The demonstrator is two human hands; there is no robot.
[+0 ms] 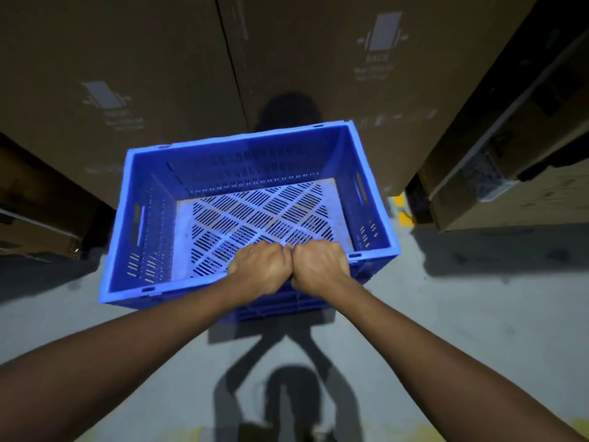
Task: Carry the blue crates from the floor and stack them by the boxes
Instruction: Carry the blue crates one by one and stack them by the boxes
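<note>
Blue crate [255, 164], empty, slotted base: carried over the grey floor [446, 330], its near rim grasped by the fingers [274, 248] of both hands. Left hand [259, 271] and right hand [320, 267] wrap that rim side by side, touching. Beyond the fingers, past the crate's far wall, stand tall cardboard boxes [127, 59].

Warehouse or storage bay. Tall brown cardboard cartons [318, 59] with printed handling marks [381, 39] wall off the far side, with more stacked boxes [522, 199] on the right. Bare grey concrete floor [478, 314], yellow floor paint [402, 212] at the cartons' foot. Blue vented plastic crate [143, 224], stock-tote type.
</note>
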